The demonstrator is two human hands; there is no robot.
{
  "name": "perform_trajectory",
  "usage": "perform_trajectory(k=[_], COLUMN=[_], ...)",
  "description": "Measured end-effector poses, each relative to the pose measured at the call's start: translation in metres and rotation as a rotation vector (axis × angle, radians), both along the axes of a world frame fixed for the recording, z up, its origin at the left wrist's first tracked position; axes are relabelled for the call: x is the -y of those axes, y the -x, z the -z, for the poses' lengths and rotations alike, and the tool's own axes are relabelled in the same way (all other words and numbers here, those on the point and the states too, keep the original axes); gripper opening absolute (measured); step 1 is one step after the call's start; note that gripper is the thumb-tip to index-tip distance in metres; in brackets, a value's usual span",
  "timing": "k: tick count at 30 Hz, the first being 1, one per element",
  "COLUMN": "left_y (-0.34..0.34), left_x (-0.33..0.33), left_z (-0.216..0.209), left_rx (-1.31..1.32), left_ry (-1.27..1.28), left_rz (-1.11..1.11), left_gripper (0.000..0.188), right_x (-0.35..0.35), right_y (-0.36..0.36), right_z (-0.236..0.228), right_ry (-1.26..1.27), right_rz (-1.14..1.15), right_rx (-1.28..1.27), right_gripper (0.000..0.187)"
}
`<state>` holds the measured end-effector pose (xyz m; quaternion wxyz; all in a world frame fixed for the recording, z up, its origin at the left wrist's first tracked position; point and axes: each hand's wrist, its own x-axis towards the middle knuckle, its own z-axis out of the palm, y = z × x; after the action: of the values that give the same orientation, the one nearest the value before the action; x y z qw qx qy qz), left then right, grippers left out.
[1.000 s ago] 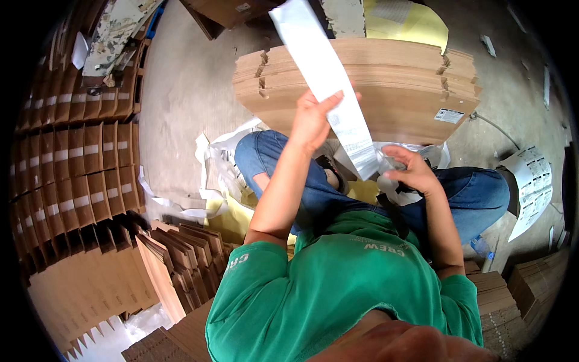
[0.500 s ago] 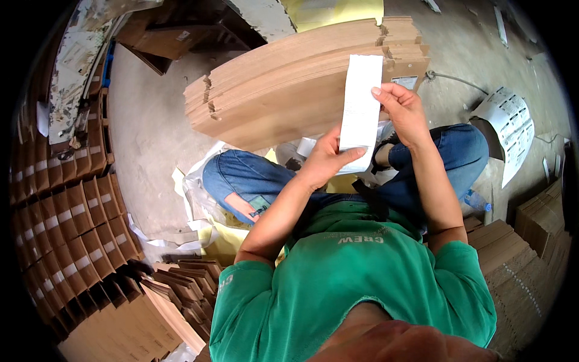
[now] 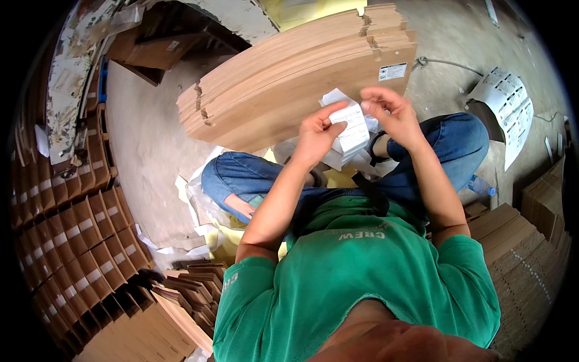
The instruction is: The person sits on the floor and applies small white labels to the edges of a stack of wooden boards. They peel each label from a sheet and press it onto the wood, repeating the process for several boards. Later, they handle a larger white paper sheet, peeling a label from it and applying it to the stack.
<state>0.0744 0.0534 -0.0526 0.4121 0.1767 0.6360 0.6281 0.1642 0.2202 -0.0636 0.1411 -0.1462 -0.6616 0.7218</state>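
Note:
A folded stack of white paper labels, with faint print on its top face, is gripped by my left hand. My thumb presses on its face. Just right of the stack hovers my right hand, its fingers bent and the thumb and forefinger slightly apart, with nothing visible between them. Beyond both hands stands a bundle of flat brown cardboard pieces on edge. A white printed label is stuck on its near face at the right. Loose white paper lies around and below the stack, partly hidden by my hands.
Divided cardboard trays are piled at the left. More flat cardboard lies at the right, near a plastic bottle. A printed white sheet hangs over a dark object. Yellow paper and clear plastic lie beside my left leg.
The long label strip held upright between both hands is now a compact folded stack in my left hand. My right hand has let go of it and moved slightly left.

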Motion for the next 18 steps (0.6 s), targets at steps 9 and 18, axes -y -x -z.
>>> perform_trajectory(k=[9,18], left_y=[-0.005,0.014], left_x=[-0.006,-0.005], left_z=[0.005,0.011], left_rx=[0.008,0.559], left_ry=[0.079,0.117], left_rz=[0.100,0.018], left_gripper=[0.042,0.044], right_x=[0.003,0.014], right_y=[-0.009,-0.018], right_z=[0.004,0.017], right_ry=[-0.603,-0.695], right_rz=[-0.017,0.013], right_rx=[-0.099,-0.181], right_gripper=[0.019,0.013])
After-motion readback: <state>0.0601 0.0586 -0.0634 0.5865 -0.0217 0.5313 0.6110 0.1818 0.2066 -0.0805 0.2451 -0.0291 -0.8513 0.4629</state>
